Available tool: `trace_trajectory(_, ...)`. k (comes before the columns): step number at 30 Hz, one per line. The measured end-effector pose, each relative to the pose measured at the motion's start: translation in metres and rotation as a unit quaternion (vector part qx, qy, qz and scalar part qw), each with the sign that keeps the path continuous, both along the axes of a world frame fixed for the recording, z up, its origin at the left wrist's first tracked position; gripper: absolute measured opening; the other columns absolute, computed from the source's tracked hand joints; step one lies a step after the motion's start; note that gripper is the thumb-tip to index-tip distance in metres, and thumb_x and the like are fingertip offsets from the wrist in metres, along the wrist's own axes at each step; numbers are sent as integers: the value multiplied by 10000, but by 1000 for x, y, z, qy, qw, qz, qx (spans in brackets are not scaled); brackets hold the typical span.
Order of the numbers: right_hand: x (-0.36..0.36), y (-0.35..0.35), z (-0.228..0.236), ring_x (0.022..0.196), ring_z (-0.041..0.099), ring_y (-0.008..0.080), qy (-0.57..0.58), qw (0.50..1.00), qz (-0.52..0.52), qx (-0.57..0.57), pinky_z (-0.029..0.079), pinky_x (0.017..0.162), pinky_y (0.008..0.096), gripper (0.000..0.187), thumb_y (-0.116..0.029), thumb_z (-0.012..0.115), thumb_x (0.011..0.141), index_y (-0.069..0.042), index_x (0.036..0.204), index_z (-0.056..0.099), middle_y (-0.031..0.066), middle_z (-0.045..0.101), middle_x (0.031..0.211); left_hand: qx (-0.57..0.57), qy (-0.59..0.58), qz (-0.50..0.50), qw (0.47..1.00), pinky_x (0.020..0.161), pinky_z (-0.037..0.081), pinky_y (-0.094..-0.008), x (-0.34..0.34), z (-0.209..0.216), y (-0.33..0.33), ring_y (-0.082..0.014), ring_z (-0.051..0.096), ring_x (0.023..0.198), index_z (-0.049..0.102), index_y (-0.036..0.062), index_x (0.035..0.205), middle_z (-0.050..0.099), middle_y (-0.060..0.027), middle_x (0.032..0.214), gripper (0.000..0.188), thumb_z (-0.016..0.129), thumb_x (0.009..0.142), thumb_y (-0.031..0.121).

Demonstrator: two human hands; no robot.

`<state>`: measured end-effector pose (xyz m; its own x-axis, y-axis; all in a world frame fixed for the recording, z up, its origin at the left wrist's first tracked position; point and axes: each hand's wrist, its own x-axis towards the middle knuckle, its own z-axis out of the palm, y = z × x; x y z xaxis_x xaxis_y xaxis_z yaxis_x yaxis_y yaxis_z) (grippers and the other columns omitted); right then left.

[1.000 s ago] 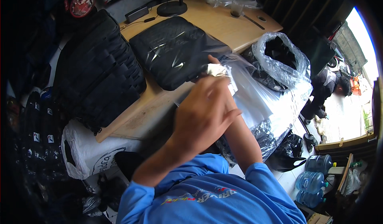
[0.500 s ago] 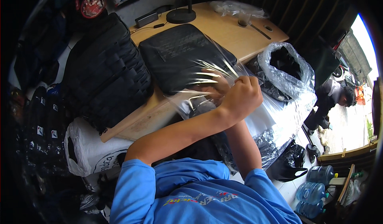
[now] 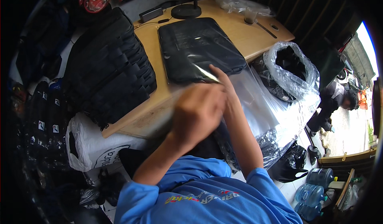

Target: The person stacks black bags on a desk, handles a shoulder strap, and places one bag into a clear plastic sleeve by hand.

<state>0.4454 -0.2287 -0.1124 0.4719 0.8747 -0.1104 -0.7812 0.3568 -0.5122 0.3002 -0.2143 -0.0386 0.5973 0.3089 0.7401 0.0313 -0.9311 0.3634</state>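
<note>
A flat black bag [image 3: 199, 48], like a laptop case, lies in a clear plastic sleeve on the wooden table. My left hand [image 3: 199, 112] is in front of its near edge, smeared by motion, so its fingers cannot be read. Behind it, my right hand [image 3: 224, 80] is partly covered by the left. One finger of the right hand stretches out to the near edge of the wrapped bag, and its other fingers are hidden. Clear flat plastic sleeves [image 3: 253, 100] lie just right of my right forearm.
A tall stack of black bags [image 3: 107, 72] stands left on the table [image 3: 153, 70]. A lamp base [image 3: 186, 11] and a glass [image 3: 250, 17] are at the back. At right is an open clear sack [image 3: 303, 76] of black items. Water jugs [image 3: 309, 194] and a crouching person [image 3: 333, 100] are farther right.
My left hand has swung back from the right, where its fist was at the plastic, to before the bag. The plastic, stretched and glinting before, now lies flatter over the bag.
</note>
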Motion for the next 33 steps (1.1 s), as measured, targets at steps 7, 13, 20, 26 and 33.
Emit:
trace_trajectory(7,15,0,-18,1026,521,373,121,985,93,-75,412,914,606,317,-130,544,858,98,1061,459,218,540,1042,-369,31,197,908,590,491,-304,-48,-67,38,-208,630,715,539,-37,1012,632,-129,828,239,579,864,147)
trace_trajectory(13,-11,-43,-6,1125,473,367,29,992,9,-121,451,952,442,404,-98,555,860,138,1149,401,269,475,1162,-760,-39,-57,647,603,508,-255,-60,-84,44,-168,636,716,550,-22,1048,625,-100,843,235,578,859,115)
trace_trajectory(20,30,-153,39,672,641,173,-365,889,233,-152,503,545,220,303,-160,587,850,53,1062,543,170,648,872,-738,35,-66,671,694,508,-285,-75,-91,51,-191,636,807,534,-29,1092,627,-115,909,310,568,880,195)
trace_trajectory(26,99,-76,46,592,511,83,-516,773,-182,-322,406,553,200,426,-377,590,841,33,957,593,56,575,701,-718,14,-41,694,707,501,-283,-50,-78,71,-191,635,854,547,-7,1078,626,-128,986,355,519,907,303)
trace_trajectory(33,125,-50,6,538,401,49,-458,806,36,-372,338,492,177,439,-422,598,845,11,912,611,-31,479,649,-719,-5,-23,695,629,497,-243,-52,-93,76,-152,641,756,605,-1,981,650,-74,833,189,612,846,131)
